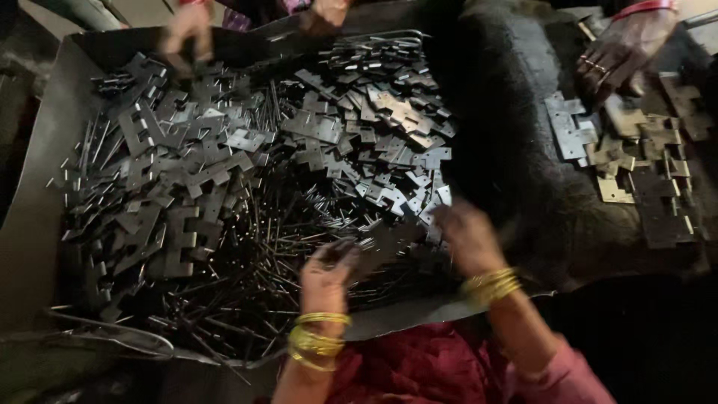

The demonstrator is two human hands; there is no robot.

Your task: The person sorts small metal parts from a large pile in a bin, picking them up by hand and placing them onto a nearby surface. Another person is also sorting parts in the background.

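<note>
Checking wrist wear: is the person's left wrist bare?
No, yellow bangles ring the wrist below the left hand.

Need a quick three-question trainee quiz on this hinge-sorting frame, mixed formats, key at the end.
1. True or false: the left hand and right hand both wear yellow bangles.
2. What lies under the flat hinge leaves in the metal tray? A) thin pins B) coiled wire C) washers
3. Where is the smaller pile of hinge pieces: on the dark cloth or inside the tray?

Key: 1 true; 2 A, thin pins; 3 on the dark cloth, near another person's hand.
</note>
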